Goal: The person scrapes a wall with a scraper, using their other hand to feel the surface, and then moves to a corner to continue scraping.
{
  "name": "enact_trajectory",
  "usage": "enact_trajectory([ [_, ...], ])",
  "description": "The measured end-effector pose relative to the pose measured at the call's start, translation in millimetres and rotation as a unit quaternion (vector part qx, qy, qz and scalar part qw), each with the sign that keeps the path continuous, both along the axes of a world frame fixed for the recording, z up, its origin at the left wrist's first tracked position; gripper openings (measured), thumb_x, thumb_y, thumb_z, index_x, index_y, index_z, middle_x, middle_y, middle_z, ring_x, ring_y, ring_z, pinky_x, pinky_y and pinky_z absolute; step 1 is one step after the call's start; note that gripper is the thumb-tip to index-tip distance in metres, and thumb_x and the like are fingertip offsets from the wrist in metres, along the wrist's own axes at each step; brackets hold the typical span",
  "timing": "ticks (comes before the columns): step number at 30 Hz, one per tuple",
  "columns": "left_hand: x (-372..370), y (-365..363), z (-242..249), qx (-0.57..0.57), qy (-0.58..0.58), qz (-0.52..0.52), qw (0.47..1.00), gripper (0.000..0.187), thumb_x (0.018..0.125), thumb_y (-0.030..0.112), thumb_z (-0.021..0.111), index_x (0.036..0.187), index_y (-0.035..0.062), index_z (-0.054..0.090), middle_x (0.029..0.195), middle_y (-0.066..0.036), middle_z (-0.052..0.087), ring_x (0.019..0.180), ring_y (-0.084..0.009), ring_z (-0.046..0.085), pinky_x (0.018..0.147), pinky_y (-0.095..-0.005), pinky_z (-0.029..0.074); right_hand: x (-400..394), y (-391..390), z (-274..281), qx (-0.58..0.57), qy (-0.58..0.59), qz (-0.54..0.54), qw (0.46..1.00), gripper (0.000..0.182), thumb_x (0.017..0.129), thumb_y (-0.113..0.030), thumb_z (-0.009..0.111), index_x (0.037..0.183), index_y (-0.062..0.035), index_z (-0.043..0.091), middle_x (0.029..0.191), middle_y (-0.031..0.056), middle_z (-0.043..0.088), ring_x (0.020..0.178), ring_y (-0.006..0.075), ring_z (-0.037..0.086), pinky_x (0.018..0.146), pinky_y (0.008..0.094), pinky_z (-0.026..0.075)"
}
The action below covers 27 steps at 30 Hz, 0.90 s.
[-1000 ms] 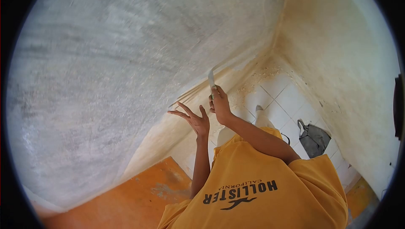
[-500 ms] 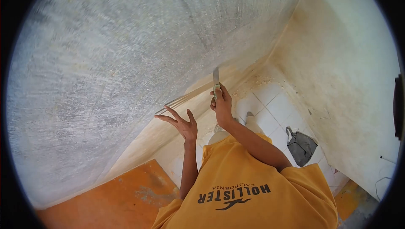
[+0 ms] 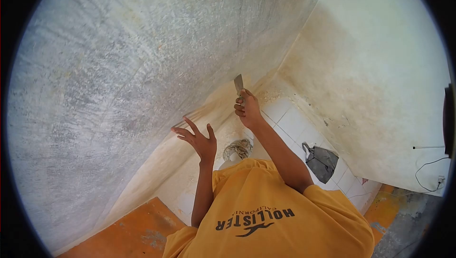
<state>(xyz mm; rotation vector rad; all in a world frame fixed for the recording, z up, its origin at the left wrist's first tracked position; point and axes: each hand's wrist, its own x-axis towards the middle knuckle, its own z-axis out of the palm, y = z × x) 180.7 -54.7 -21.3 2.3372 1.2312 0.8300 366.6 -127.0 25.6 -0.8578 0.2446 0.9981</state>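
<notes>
My right hand [image 3: 248,109] is closed around the handle of a scraper [image 3: 238,84] with a flat metal blade. Its blade points up and slightly left, close to the surface of the patchy grey wall [image 3: 118,77]. To the left and lower, my left hand [image 3: 202,145] has its fingers spread, the fingertips right at the wall's surface. Below both hands the lower part of this wall [image 3: 164,172] is cream-coloured and smoother.
A cream wall with brown stains [image 3: 361,77] meets the grey wall at a corner on the right. A grey bag [image 3: 322,164] lies on the white floor tiles [image 3: 293,127]. A round bundle of tangled strands [image 3: 239,149] sits near my body. Orange flooring [image 3: 128,232] shows lower left.
The view has shifted, so the corner and bag appear further left. The scraper blade has turned from nearly upright to tilted left, showing more of its flat face. My left hand stays spread.
</notes>
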Motion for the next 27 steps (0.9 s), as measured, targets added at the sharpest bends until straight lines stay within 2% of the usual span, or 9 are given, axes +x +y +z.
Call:
enact_trajectory([
  [1, 2, 2, 1, -0.001, -0.002, -0.003, 1.0, 0.09, 0.096, 0.03, 0.063, 0.16, 0.009, 0.004, 0.156, -0.036, -0.024, 0.144, -0.0554, -0.022, 0.111, -0.0738, 0.003, 5, 1, -3, 0.009, -0.009, 0.006, 1.0, 0.011, 0.104, -0.024, 0.048, 0.102, -0.0136, 0.049, 0.073, -0.0015, 0.042, 0.049, 0.0057, 0.031, 0.04, 0.0218, 0.025],
  [4, 1, -1, 5, -0.008, 0.011, 0.003, 1.0, 0.088, 0.096, 0.031, 0.062, 0.161, 0.0099, 0.005, 0.157, -0.035, -0.022, 0.145, -0.055, -0.02, 0.11, -0.0749, 0.003, -23, -6, 48, 0.021, 0.001, 0.059, 0.998, 0.014, 0.104, -0.024, 0.047, 0.097, -0.0126, 0.047, 0.073, -0.0006, 0.041, 0.049, 0.0059, 0.029, 0.04, 0.0216, 0.024],
  [7, 1, 0, 5, -0.012, -0.007, -0.004, 1.0, 0.087, 0.096, 0.032, 0.06, 0.161, 0.011, 0.006, 0.157, -0.035, -0.02, 0.145, -0.0551, -0.019, 0.11, -0.0753, 0.003, 1, 9, -3, -0.01, 0.008, -0.032, 0.999, 0.014, 0.104, -0.024, 0.046, 0.096, -0.0122, 0.046, 0.074, -0.0005, 0.041, 0.049, 0.0057, 0.028, 0.04, 0.021, 0.023],
  [9, -3, -4, 11, -0.025, 0.008, -0.009, 1.0, 0.087, 0.096, 0.032, 0.06, 0.161, 0.0113, 0.006, 0.157, -0.035, -0.02, 0.145, -0.0553, -0.018, 0.11, -0.0754, 0.004, 8, 4, -8, 0.005, 0.019, 0.004, 1.0, 0.011, 0.103, -0.022, 0.046, 0.097, -0.0128, 0.046, 0.075, -0.0002, 0.041, 0.049, 0.0055, 0.028, 0.04, 0.0206, 0.023],
  [11, -6, 0, 13, -0.03, 0.021, -0.012, 0.999, 0.087, 0.096, 0.032, 0.06, 0.161, 0.0116, 0.006, 0.158, -0.035, -0.019, 0.146, -0.0554, -0.017, 0.11, -0.0755, 0.004, -11, -4, 34, 0.017, 0.011, 0.037, 0.999, 0.009, 0.103, -0.02, 0.045, 0.097, -0.0133, 0.047, 0.076, -0.0002, 0.042, 0.049, 0.0055, 0.029, 0.04, 0.0207, 0.023],
  [15, -10, -2, 13, -0.037, 0.029, -0.014, 0.999, 0.087, 0.096, 0.032, 0.06, 0.161, 0.0119, 0.006, 0.158, -0.035, -0.019, 0.146, -0.0556, -0.016, 0.11, -0.0755, 0.005, 7, 1, 0, 0.001, 0.011, 0.003, 1.0, 0.006, 0.102, -0.018, 0.045, 0.098, -0.0145, 0.047, 0.075, -0.0006, 0.042, 0.049, 0.0052, 0.029, 0.039, 0.021, 0.022],
  [20, -4, 2, 13, -0.029, 0.016, -0.017, 0.999, 0.087, 0.096, 0.033, 0.06, 0.161, 0.012, 0.005, 0.158, -0.034, -0.02, 0.146, -0.0556, -0.016, 0.109, -0.0759, 0.007, -7, -3, 33, 0.019, -0.001, 0.043, 0.999, 0.005, 0.102, -0.018, 0.046, 0.097, -0.0152, 0.047, 0.074, -0.0009, 0.042, 0.048, 0.0054, 0.029, 0.039, 0.0212, 0.021],
  [23, -9, -6, 14, -0.036, 0.017, -0.017, 0.999, 0.088, 0.096, 0.033, 0.06, 0.161, 0.0121, 0.005, 0.158, -0.034, -0.02, 0.146, -0.0553, -0.016, 0.109, -0.0763, 0.008, 23, 13, -15, -0.003, 0.043, -0.043, 0.998, 0.005, 0.102, -0.018, 0.047, 0.099, -0.0147, 0.048, 0.074, -0.0006, 0.042, 0.048, 0.0057, 0.028, 0.039, 0.0214, 0.021],
  [27, -11, -3, 15, -0.04, 0.032, -0.013, 0.999, 0.088, 0.096, 0.033, 0.061, 0.161, 0.0123, 0.005, 0.158, -0.034, -0.02, 0.146, -0.0548, -0.016, 0.108, -0.0769, 0.009, 6, -1, 5, 0.026, -0.005, 0.02, 0.999, 0.005, 0.102, -0.018, 0.047, 0.1, -0.014, 0.049, 0.073, -0.0007, 0.041, 0.048, 0.0056, 0.03, 0.039, 0.0217, 0.021],
])
